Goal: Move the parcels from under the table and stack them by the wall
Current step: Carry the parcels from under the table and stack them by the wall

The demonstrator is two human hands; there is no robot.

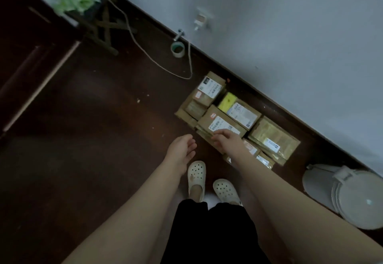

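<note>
Several brown cardboard parcels (pixel 238 118) with white labels lie stacked on the dark floor beside the grey wall (pixel 290 35). One parcel (pixel 222 124) sits on top at the near side, and my right hand (pixel 227 139) touches its near edge with fingers bent down over it. A yellow-topped parcel (pixel 228 100) lies behind it. My left hand (pixel 183 146) hovers left of the stack, palm turned inward, fingers relaxed, holding nothing.
A roll of tape (pixel 177 49) and a loose cord (pixel 155 62) lie on the floor by the skirting. A white lidded bin (pixel 348 193) stands at the right. A dark stool (pixel 103 25) with green stuff on it is far left. My white clogs (pixel 196 176) stand below the hands.
</note>
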